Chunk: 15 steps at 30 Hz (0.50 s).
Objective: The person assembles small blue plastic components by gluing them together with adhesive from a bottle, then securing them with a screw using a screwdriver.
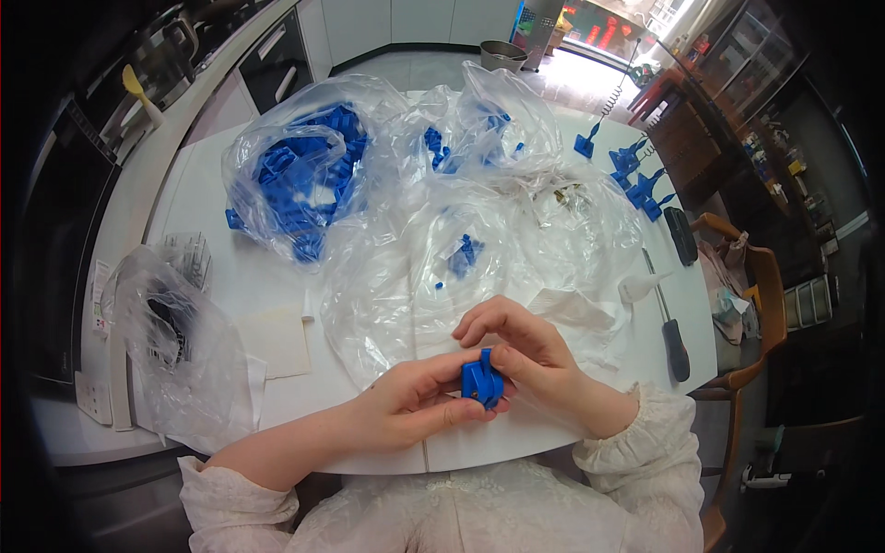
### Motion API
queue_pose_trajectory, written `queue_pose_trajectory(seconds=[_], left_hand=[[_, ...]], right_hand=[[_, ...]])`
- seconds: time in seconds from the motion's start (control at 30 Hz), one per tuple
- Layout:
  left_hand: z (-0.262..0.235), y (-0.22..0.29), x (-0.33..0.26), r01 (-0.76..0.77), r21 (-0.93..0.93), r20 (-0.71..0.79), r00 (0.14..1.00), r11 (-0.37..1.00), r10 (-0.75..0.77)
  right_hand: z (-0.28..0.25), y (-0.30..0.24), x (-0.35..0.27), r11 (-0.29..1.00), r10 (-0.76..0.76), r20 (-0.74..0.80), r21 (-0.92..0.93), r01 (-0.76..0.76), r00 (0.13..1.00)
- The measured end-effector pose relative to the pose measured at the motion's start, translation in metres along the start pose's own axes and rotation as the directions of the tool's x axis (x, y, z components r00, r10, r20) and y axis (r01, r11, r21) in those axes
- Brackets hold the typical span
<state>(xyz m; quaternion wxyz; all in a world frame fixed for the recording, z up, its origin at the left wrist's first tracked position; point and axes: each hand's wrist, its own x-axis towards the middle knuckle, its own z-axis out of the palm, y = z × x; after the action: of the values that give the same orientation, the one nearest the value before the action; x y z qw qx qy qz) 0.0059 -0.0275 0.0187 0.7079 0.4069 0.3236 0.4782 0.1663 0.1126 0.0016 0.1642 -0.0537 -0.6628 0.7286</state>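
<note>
My left hand [419,399] grips a small blue plastic part [480,382] near the table's front edge, with the thumb along its near side. The part is block-like, with an upright tab on top and a small brass-coloured spot low on its face. From the right, my right hand [530,350] presses its thumb against the part beside the tab, while its forefinger arches above it. Beyond my hands, an open clear plastic bag [369,304] has a few little blue pieces [466,251] in it.
A large clear bag of blue parts [309,166] sits far left. Blue parts with coiled cords [636,180] line the right edge, near a black block [680,236], a screwdriver [676,350] and a white squeeze bottle [641,288]. Another bag [189,359] lies at left.
</note>
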Motion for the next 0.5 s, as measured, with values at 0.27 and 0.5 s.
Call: queue_pose_trajectory(seconds=[0.27,0.5], left_hand=[[-0.002,0.004,0.001,0.003,-0.129,-0.136,0.99,0.992,-0.021],[-0.004,-0.001,0.001,-0.005,-0.09,-0.184,0.983,0.996,-0.012]], right_hand=[[0.001,0.0,-0.002,0.95,0.078,-0.04,0.305,-0.063,0.996],[0.001,-0.017,0.006,0.912,-0.158,0.054,-0.374,0.167,0.986]])
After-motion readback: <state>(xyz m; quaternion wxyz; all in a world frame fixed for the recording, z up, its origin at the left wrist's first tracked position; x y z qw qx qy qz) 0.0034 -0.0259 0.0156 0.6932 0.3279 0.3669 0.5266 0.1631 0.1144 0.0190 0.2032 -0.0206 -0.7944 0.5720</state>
